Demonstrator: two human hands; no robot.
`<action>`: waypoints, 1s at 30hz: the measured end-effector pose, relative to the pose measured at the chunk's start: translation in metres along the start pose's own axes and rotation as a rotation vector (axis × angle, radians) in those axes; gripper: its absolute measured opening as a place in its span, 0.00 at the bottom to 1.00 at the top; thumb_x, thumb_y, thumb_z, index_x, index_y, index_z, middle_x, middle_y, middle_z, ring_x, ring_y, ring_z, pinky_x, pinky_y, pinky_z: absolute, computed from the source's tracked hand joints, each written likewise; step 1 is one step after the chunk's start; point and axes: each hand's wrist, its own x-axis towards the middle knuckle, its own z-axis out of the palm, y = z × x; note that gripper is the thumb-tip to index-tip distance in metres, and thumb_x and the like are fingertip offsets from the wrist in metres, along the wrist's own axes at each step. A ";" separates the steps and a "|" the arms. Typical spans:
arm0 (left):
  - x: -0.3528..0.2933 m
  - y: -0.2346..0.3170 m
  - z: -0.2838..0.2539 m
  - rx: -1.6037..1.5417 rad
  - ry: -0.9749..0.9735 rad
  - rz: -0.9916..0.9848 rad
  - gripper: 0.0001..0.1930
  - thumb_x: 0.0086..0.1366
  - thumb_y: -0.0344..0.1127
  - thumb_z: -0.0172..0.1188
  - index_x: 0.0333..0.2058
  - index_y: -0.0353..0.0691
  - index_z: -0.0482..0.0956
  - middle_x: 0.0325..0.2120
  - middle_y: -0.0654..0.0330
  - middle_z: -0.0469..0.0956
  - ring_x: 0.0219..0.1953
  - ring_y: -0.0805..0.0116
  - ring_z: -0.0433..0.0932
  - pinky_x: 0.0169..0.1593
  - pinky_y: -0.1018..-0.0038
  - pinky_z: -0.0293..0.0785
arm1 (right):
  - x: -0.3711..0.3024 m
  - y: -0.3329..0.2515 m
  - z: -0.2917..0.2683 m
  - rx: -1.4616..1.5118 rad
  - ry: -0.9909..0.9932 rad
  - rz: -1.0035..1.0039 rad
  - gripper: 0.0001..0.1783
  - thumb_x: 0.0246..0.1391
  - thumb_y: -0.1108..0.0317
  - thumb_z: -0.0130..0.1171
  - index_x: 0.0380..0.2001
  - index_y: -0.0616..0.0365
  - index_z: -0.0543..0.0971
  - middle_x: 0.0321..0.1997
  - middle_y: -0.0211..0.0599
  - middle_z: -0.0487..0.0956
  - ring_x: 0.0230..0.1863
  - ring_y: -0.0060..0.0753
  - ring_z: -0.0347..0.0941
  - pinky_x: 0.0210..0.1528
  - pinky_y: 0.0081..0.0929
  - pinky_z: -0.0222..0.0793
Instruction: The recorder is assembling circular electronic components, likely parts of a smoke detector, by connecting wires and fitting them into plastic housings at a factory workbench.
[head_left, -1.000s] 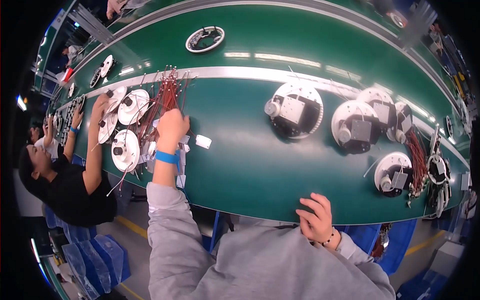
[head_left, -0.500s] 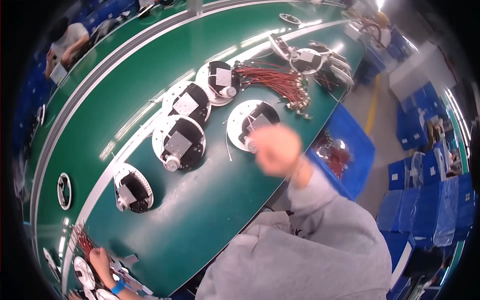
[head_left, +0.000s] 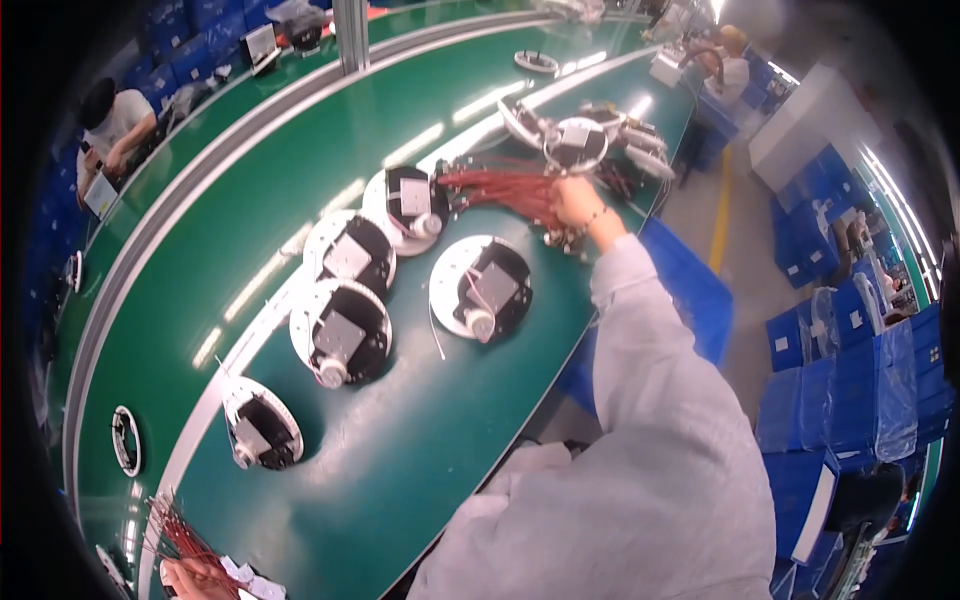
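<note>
My right hand (head_left: 580,204), in a grey sleeve with a dark bracelet at the wrist, is at the connector end of a bundle of red wires (head_left: 500,190) on the green table. Its fingers are bent down and closed on the wires; how many are in them is hidden. Nearest to it is a round white lamp base (head_left: 450,288) with a black half, a grey box and a white cylinder, lying on the table. Similar bases (head_left: 345,335) lie in a group to the left. My left hand does not show.
White rings and parts (head_left: 578,143) are heaped beyond the wires. A blue bin (head_left: 690,290) stands below the table's right edge, partly behind my arm. At lower left a co-worker's hand (head_left: 195,578) is at another red wire bundle (head_left: 180,530). Blue crates (head_left: 800,410) line the right.
My right hand has moved from over the nearest lamp base, up and away to the red wires, and now closes on them. That base is uncovered. The view has shifted slightly.
</note>
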 end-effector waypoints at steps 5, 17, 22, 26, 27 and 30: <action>0.017 -0.015 0.021 -0.105 -0.128 -0.007 0.11 0.63 0.37 0.44 0.41 0.39 0.64 0.17 0.69 0.59 0.16 0.83 0.57 0.19 0.88 0.55 | -0.007 -0.014 -0.011 -0.181 -0.111 0.091 0.07 0.31 0.70 0.59 0.21 0.57 0.79 0.26 0.45 0.76 0.33 0.44 0.73 0.38 0.33 0.68; 0.015 -0.012 0.061 -0.085 -0.329 -0.057 0.23 0.63 0.35 0.45 0.56 0.41 0.55 0.21 0.73 0.60 0.19 0.89 0.58 0.19 0.94 0.54 | 0.023 -0.045 -0.103 -0.353 0.171 -0.053 0.06 0.34 0.71 0.52 0.15 0.61 0.76 0.21 0.51 0.74 0.27 0.51 0.71 0.34 0.38 0.68; 0.006 -0.005 0.041 -0.388 -0.484 -0.186 0.16 0.62 0.31 0.43 0.48 0.32 0.64 0.36 0.62 0.69 0.28 0.83 0.66 0.30 0.90 0.64 | 0.048 -0.082 -0.117 -0.258 0.499 -0.097 0.09 0.40 0.66 0.50 0.19 0.60 0.75 0.22 0.52 0.74 0.29 0.52 0.71 0.33 0.41 0.67; 0.024 -0.031 0.065 -0.664 -0.339 -0.445 0.18 0.62 0.27 0.44 0.50 0.28 0.59 0.34 0.63 0.69 0.34 0.77 0.68 0.39 0.83 0.67 | 0.020 -0.103 -0.156 0.188 0.849 -0.040 0.14 0.46 0.59 0.55 0.33 0.58 0.76 0.31 0.39 0.77 0.33 0.32 0.73 0.35 0.25 0.67; 0.032 -0.039 0.080 -0.928 -0.714 -0.440 0.14 0.61 0.27 0.44 0.46 0.28 0.64 0.35 0.60 0.70 0.38 0.72 0.69 0.44 0.80 0.67 | 0.016 -0.101 -0.153 0.502 0.842 -0.079 0.14 0.48 0.62 0.56 0.34 0.61 0.76 0.30 0.36 0.77 0.31 0.27 0.72 0.34 0.20 0.66; 0.012 -0.017 0.126 -0.994 -0.625 -0.462 0.08 0.60 0.29 0.47 0.37 0.31 0.68 0.35 0.55 0.72 0.37 0.67 0.71 0.44 0.75 0.69 | -0.023 -0.178 -0.128 1.256 0.321 -0.428 0.08 0.51 0.67 0.52 0.32 0.61 0.73 0.21 0.28 0.70 0.21 0.18 0.65 0.23 0.13 0.62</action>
